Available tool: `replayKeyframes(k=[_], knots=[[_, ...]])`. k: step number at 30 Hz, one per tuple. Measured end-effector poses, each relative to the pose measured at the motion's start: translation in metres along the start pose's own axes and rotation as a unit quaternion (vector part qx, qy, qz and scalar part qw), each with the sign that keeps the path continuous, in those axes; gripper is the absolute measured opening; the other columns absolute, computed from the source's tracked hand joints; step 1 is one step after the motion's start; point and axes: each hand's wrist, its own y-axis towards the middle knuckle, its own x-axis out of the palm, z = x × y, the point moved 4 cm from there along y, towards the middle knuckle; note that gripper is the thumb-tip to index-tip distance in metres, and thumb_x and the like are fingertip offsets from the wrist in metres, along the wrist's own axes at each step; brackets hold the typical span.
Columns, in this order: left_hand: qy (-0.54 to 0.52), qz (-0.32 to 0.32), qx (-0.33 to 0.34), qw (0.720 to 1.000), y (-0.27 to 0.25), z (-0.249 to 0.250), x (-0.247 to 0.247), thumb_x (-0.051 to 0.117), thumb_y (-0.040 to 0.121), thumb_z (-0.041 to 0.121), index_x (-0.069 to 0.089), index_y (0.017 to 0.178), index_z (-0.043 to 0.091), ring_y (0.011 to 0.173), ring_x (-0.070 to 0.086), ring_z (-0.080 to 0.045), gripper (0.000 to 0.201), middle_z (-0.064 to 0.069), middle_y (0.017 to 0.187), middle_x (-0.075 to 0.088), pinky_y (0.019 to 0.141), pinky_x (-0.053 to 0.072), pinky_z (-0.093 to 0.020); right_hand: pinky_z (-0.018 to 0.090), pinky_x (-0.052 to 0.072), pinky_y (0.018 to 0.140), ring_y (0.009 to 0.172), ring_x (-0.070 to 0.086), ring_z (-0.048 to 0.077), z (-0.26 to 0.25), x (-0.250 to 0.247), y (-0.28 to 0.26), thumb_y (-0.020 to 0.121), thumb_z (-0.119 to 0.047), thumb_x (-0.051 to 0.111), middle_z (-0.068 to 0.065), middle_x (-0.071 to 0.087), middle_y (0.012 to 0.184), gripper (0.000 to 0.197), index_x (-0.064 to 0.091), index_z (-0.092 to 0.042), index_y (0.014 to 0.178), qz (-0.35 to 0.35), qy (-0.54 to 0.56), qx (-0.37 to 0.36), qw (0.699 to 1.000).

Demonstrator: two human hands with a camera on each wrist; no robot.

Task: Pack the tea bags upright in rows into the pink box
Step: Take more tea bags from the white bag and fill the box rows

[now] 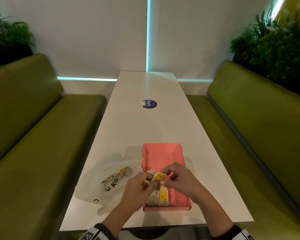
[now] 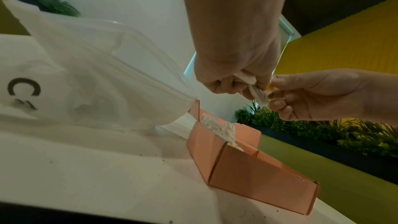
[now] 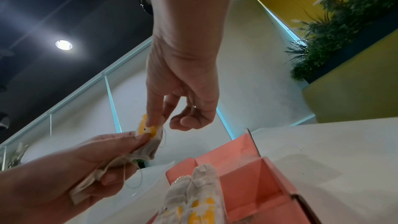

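The open pink box [image 1: 160, 153] lies on the white table [image 1: 145, 127] in front of me. A few tea bags with yellow tags [image 1: 160, 196] stand at its near left end [image 3: 193, 193]. Above the box, my left hand [image 1: 150, 181] grips a small bunch of tea bags [image 3: 120, 164]. My right hand [image 1: 164, 175] pinches the topmost tea bag [image 3: 148, 129] of that bunch by its yellow tag, between thumb and forefinger. Both hands meet over the box's near half [image 2: 247, 173].
A translucent plastic bag [image 1: 107, 179] with more tea bags inside lies just left of the box, its mouth against the box's left wall. A round blue sticker [image 1: 150, 103] sits mid-table. Green benches [image 1: 42, 135] flank the table on both sides.
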Motion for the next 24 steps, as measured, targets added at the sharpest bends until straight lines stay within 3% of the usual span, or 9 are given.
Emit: replayKeyframes(k=[3,5,6,9,10,14,18,21,24], knots=[[0.001,0.015,0.005,1.0,0.0,-0.001,-0.001,0.064,0.08,0.044,0.065,0.085,0.037,0.078,0.06,-0.004,0.009,0.015,0.082,0.065,0.065,0.043,-0.014,0.015,0.046,0.066,0.068,0.052,0.003,0.002,-0.008,0.006,0.078,-0.015,0.074,-0.006,0.057,0.08,0.025,0.058,-0.031,0.067,0.103,-0.048,-0.021,0.993],[0.001,0.044,-0.013,0.999,0.002,-0.003,-0.004,0.069,0.081,0.035,0.065,0.095,0.034,0.089,0.057,0.001,0.015,0.017,0.096,0.061,0.069,0.044,-0.011,0.014,0.039,0.061,0.065,0.05,0.002,0.001,-0.021,0.005,0.079,-0.015,0.074,-0.01,0.054,0.073,0.032,0.053,-0.032,0.061,0.251,-0.063,-0.034,0.965],[0.005,0.053,-0.019,0.998,0.003,-0.003,-0.006,0.07,0.082,0.028,0.064,0.098,0.033,0.089,0.056,0.003,0.018,0.017,0.1,0.058,0.071,0.043,-0.01,0.016,0.037,0.061,0.063,0.049,0.001,0.001,-0.024,0.005,0.08,-0.016,0.073,-0.011,0.052,0.071,0.035,0.05,-0.033,0.06,0.264,-0.085,-0.037,0.96],[0.008,0.051,-0.011,0.999,0.004,-0.002,-0.008,0.067,0.085,0.023,0.063,0.102,0.034,0.082,0.056,0.005,0.02,0.018,0.104,0.056,0.07,0.042,-0.008,0.016,0.04,0.062,0.063,0.048,0.0,0.0,-0.004,0.005,0.08,-0.016,0.072,-0.012,0.052,0.071,0.022,0.059,-0.025,0.064,0.002,-0.159,-0.002,0.987],[0.002,0.045,-0.004,0.999,0.004,-0.001,-0.007,0.066,0.086,0.026,0.063,0.102,0.035,0.084,0.056,0.005,0.019,0.018,0.105,0.058,0.071,0.042,-0.007,0.015,0.041,0.062,0.064,0.048,0.0,-0.001,0.001,0.003,0.08,-0.018,0.072,-0.012,0.053,0.074,0.015,0.063,-0.021,0.069,-0.045,-0.171,0.004,0.984],[-0.036,0.018,0.005,0.999,0.004,0.001,-0.005,0.058,0.079,0.052,0.062,0.106,0.041,0.1,0.057,0.006,0.03,0.018,0.113,0.059,0.076,0.042,-0.006,0.015,0.037,0.062,0.064,0.045,-0.001,0.002,-0.01,0.009,0.082,-0.027,0.07,-0.012,0.048,0.074,0.029,0.05,-0.03,0.06,0.12,-0.203,0.002,0.972],[-0.054,-0.044,-0.027,0.997,0.003,-0.008,0.003,0.066,0.071,0.056,0.062,0.115,0.037,0.105,0.057,0.003,0.048,0.019,0.114,0.061,0.082,0.048,-0.015,0.011,0.036,0.064,0.066,0.044,-0.001,-0.001,0.004,0.007,0.081,-0.025,0.07,-0.013,0.047,0.075,0.007,0.068,-0.018,0.08,0.001,-0.206,-0.036,0.978],[-0.014,-0.038,-0.032,0.999,0.003,-0.008,0.004,0.071,0.079,0.035,0.067,0.08,0.044,0.069,0.06,0.001,0.01,0.021,0.075,0.065,0.064,0.046,-0.018,0.009,0.038,0.062,0.067,0.046,-0.001,-0.002,0.002,0.006,0.08,-0.019,0.071,-0.011,0.051,0.08,0.01,0.064,-0.025,0.078,0.016,-0.161,-0.033,0.986],[-0.007,-0.027,-0.048,0.998,0.004,-0.014,0.003,0.07,0.083,0.024,0.066,0.073,0.033,0.058,0.052,0.0,0.014,0.016,0.064,0.06,0.059,0.042,-0.019,0.008,0.04,0.058,0.063,0.045,0.0,0.001,-0.003,0.005,0.073,-0.012,0.076,-0.006,0.056,0.095,0.029,0.056,-0.03,0.085,0.055,-0.069,-0.017,0.996]])
